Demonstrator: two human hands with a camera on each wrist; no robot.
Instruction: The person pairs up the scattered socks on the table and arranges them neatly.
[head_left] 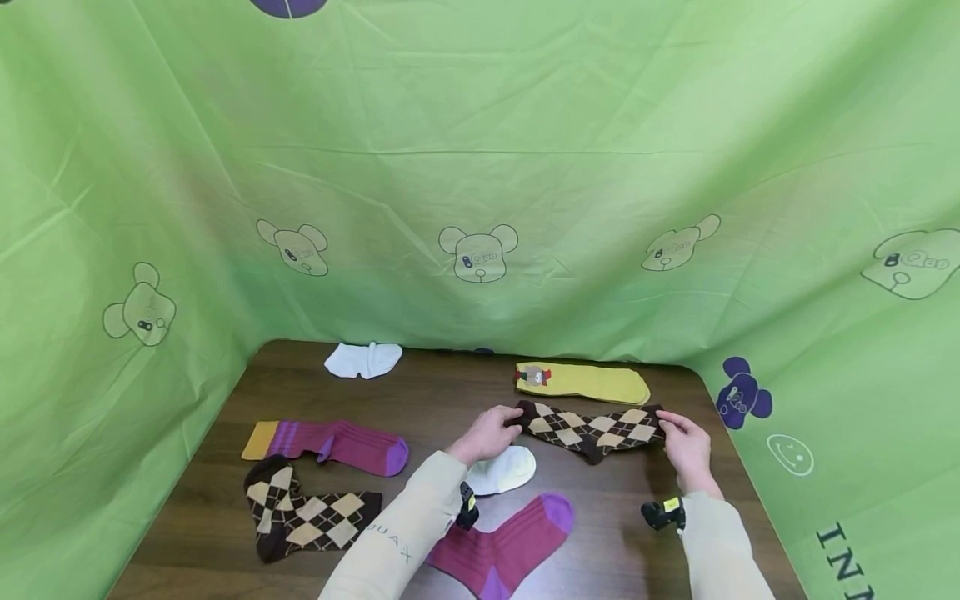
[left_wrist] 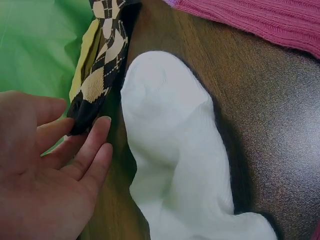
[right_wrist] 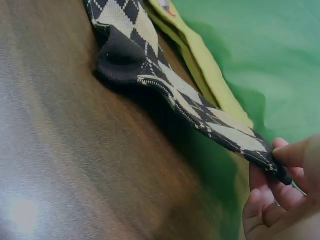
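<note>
A brown argyle sock (head_left: 592, 430) with tan and cream diamonds stretches lengthwise between both hands, its dark heel sagging toward the table. My left hand (head_left: 489, 433) pinches its left end; in the left wrist view the thumb and fingers meet at the dark tip. At the other end, my right hand (head_left: 686, 447) pinches the dark edge between thumb and fingers, which the right wrist view shows close up. Just behind lies a yellow sock (head_left: 592, 383) with a bear face on it. A white sock (left_wrist: 170, 135) lies beside my left hand, partly covered by the sleeve in the head view.
On the left side of the brown table (head_left: 442, 383) lie a second argyle sock (head_left: 322, 517), bent over, and a purple-red sock (head_left: 345, 446) with a yellow end. Another purple-red sock (head_left: 517, 546) is at the front. A white sock (head_left: 363, 360) lies far left. Green cloth (head_left: 480, 192) hangs behind.
</note>
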